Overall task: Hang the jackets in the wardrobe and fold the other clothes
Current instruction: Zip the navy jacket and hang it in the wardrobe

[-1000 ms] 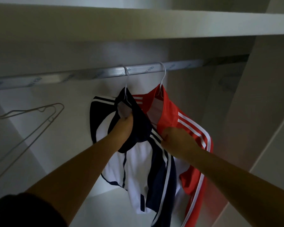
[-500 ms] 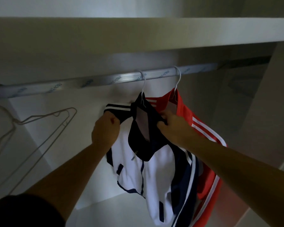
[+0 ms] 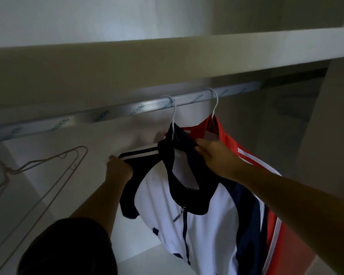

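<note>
The white track jacket with navy collar and shoulders (image 3: 197,215) hangs front-on to me by its white wire hanger (image 3: 175,112) from the silver metal rail (image 3: 107,114), zip partly closed. Its shoulder line runs left to right between my hands. My left hand (image 3: 118,169) grips the striped left shoulder tip, fingers curled round the fabric. My right hand (image 3: 214,155) pinches the navy collar, nearer the hook. Any squaring-up, I judge, works along that axis. Just behind on the right, touching it, hangs a red jacket with white stripes (image 3: 226,132). This wardrobe bay also holds bare thin wire hangers (image 3: 75,149) at far left, under a pale shelf (image 3: 167,60).
</note>
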{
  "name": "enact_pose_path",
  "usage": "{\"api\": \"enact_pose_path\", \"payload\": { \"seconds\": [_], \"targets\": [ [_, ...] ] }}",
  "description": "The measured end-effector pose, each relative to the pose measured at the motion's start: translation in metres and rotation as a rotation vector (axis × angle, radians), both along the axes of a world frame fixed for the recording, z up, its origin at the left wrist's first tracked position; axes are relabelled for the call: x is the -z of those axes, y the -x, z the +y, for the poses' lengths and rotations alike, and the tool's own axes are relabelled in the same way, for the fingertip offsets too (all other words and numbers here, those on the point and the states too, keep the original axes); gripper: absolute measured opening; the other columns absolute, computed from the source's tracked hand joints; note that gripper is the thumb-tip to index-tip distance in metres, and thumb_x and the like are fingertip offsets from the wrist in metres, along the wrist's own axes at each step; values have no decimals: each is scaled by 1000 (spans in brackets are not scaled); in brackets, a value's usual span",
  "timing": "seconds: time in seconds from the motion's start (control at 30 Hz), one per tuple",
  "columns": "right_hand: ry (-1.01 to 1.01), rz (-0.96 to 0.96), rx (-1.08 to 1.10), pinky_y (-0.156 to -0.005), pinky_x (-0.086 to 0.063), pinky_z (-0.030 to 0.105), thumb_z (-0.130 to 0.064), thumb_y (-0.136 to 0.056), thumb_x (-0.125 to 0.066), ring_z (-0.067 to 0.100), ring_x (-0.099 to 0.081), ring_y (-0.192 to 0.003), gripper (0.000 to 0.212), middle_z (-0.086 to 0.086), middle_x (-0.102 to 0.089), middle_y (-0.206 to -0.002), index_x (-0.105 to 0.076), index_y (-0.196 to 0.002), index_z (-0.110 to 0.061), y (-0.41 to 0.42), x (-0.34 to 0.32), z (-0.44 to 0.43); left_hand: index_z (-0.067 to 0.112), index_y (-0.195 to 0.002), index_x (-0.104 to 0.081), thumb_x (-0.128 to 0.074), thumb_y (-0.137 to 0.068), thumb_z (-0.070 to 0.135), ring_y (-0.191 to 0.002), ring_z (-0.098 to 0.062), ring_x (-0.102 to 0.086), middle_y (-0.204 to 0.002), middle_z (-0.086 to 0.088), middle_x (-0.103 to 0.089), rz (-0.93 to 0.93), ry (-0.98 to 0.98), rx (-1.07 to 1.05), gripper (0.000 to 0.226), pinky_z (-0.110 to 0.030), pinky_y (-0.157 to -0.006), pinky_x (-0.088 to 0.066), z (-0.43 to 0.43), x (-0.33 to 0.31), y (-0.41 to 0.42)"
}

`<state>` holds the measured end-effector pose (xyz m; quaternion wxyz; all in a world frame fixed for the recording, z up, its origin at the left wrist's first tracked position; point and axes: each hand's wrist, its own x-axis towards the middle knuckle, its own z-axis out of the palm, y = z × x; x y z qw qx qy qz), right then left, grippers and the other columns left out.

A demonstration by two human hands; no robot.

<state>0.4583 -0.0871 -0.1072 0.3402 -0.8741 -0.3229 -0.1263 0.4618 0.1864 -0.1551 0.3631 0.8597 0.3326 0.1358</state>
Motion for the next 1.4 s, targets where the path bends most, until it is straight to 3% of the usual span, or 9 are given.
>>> {"api": "enact_pose_path", "payload": {
  "seconds": [0.07,0.17,0.53,0.7,0.83,0.93,1.07,1.23,1.4],
  "targets": [
    [4,3,-10,-64,-33,15,-7,-99,-43,5,-50,-67,18,-18,-48,-69,-58,-89,-10,-2,-1,-2,-6,-104,-57,-43,-95,1,-112,-37,-54,-121,-26,-55,39,-153,-7,18,-36,-83,-44,13,3,1],
    [24,8,-22,-65,-37,15,-10,-99,-43,6,-52,-67,19,-12,-52,-72,-55,-87,-17,-3,-2,-2,-4,-74,-58,-52,-90,1,-86,-38,-62,-94,-27,-64,49,-358,17,17,-32,-58,-40,32,7,10],
    [39,21,19,-63,-37,12,-9,-100,-41,4,-50,-67,22,-13,-49,-70,-51,-83,-20,5,-3,7,17,-97,-58,-47,-93,11,-85,-8,-64,-102,5,-64,243,-848,245,14,-18,-60,-37,27,21,50],
    [135,3,76,-61,-37,17,-18,-102,-38,3,-46,-62,24,-5,-50,-70,-57,-93,-6,16,-11,-3,12,-104,-55,-45,-95,15,-89,-18,-63,-105,-5,-64,282,-754,156,14,-23,-61,-38,6,2,40],
    [148,-3,88,-63,-37,20,-19,-103,-36,9,-50,-62,30,15,-62,-85,-57,-108,2,29,-2,-8,9,-95,-53,-42,-97,30,-85,-30,-63,-87,-10,-62,-107,-319,312,24,-32,-68,-44,-34,-15,39],
    [204,107,98,-64,-43,30,-27,-103,-36,16,-53,-63,29,4,-57,-73,-57,-103,-6,34,6,-13,21,-91,-52,-46,-94,45,-84,-21,-64,-81,4,-61,-381,92,494,25,-30,-69,-47,-70,-37,42],
    [243,165,133,-47,-29,14,-24,-101,-42,4,-41,-50,28,-6,-43,-58,-46,-74,-16,36,13,-20,22,-117,-50,-56,-91,28,-81,-17,-62,-89,4,-63,-338,-287,555,28,-30,-63,-50,-86,-51,37],
    [341,95,170,-51,-31,15,-12,-99,-45,6,-37,-52,17,-10,-35,-59,-55,-85,-8,42,17,-16,7,-93,-61,-48,-90,12,-83,-36,-62,-92,-18,-65,-242,-615,167,14,-31,-61,-39,-55,-68,19],
    [382,64,176,-68,-43,29,-20,-100,-39,17,-52,-73,20,7,-61,-89,-54,-108,-8,48,17,-13,13,-104,-54,-61,-84,38,-87,-29,-62,-96,-7,-61,-110,-536,412,33,-31,-65,-44,-75,-60,13]
  ]
}}
